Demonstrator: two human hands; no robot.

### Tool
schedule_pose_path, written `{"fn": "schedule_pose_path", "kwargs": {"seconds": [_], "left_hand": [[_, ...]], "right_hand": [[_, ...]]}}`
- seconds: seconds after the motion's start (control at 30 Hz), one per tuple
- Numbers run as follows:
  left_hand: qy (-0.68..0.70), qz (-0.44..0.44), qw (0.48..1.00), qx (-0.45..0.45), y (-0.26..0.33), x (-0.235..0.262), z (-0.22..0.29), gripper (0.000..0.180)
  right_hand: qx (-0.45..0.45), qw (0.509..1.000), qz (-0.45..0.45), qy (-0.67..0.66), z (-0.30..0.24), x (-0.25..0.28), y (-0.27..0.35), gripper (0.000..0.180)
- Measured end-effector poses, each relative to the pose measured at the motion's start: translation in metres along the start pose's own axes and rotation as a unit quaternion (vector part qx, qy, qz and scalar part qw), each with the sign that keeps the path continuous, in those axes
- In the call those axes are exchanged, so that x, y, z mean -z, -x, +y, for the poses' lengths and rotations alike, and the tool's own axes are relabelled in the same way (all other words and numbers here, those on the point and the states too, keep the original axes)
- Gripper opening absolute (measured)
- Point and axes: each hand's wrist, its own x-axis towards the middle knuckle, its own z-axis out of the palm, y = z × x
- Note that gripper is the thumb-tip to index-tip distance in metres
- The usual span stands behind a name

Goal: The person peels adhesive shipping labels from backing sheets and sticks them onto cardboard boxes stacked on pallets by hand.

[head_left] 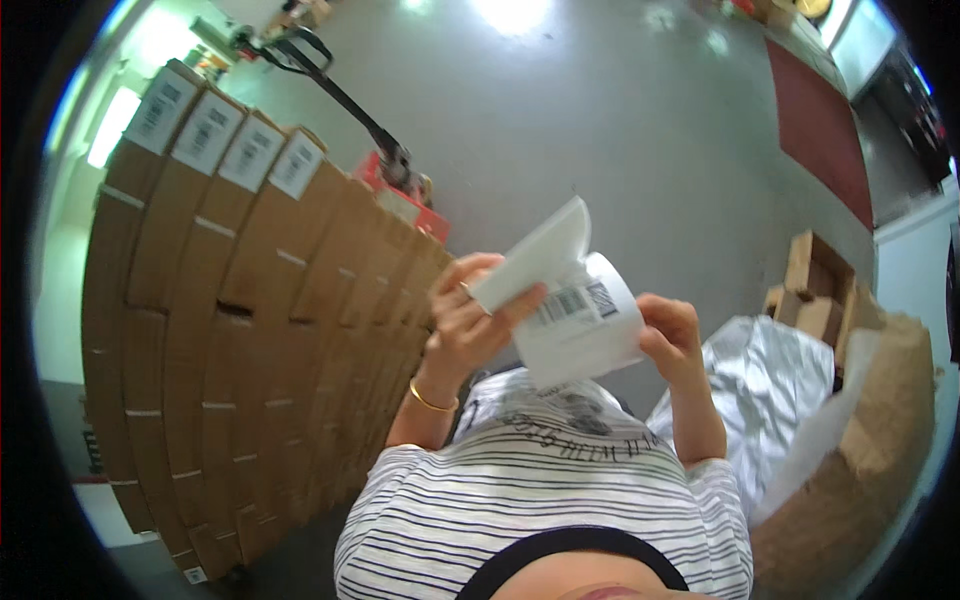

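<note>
Fanned-out white label sheets [538,255] are held in front of my chest, some folded or curled upward. My left hand [462,325], with a ring and a gold bangle, is closed round their left side, fingers across the front. One lower label sheet [585,335] faces up and shows a printed barcode and a square code. My right hand [674,338] pinches the right edge of that sheet between thumb and fingers. How many sheets there are is hard to tell.
A tall stack of brown cardboard boxes [260,350] stands close on my left, several with white labels on top ends. Behind it is a pallet jack [395,165] with a red base. To my right lie a silvery plastic sheet [765,380], brown paper [885,400] and open cardboard boxes [815,270].
</note>
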Motion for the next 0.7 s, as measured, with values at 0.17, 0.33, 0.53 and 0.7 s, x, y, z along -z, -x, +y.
{"fn": "schedule_pose_path", "kwargs": {"seconds": [0.17,0.33,0.53,0.7], "left_hand": [[0.042,-0.02,0.999,-0.02,-0.055,-0.057,-0.067,0.031],[0.05,-0.016,0.999,0.001,-0.087,-0.116,-0.134,0.033],[0.052,-0.058,0.992,0.1,-0.152,-0.172,-0.233,0.05],[-0.101,0.126,0.931,0.328,-0.175,-0.199,-0.316,0.024]], "right_hand": [[-0.002,0.995,0.029,-0.09,0.017,0.045,-0.078,0.021],[-0.064,0.995,0.074,-0.036,0.034,0.093,-0.174,0.015],[-0.065,0.989,0.125,-0.043,0.051,0.201,-0.315,0.014],[-0.056,0.994,0.09,-0.022,0.057,0.301,-0.449,0.014]]}}
